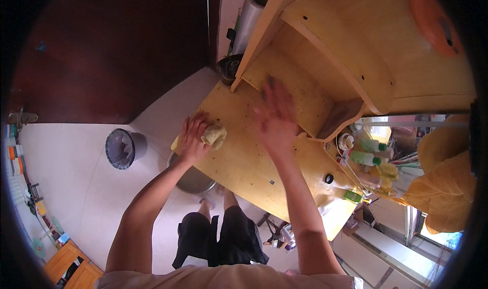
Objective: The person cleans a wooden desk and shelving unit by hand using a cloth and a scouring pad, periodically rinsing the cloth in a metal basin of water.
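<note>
A yellow wooden desk (239,162) with dark specks on its top lies in front of me. Near its left edge, my left hand (193,138) rests with fingers reaching forward and a crumpled pale-yellow cloth (214,136) held at its thumb side. Farther right, my right hand (277,113) is over the desktop by the shelf opening, blurred by motion. Its fingers look stretched out, the thumb apart, and I see nothing in it. A small dark piece (272,182) lies on the desk between my forearms.
Wooden shelves (325,50) rise from the desk's back. A black ring (329,178), a green box (353,196) and several bottles (366,158) are at the right. A lined bin (122,148) stands on the floor at left; a metal basin (195,181) sits partly beneath the desk.
</note>
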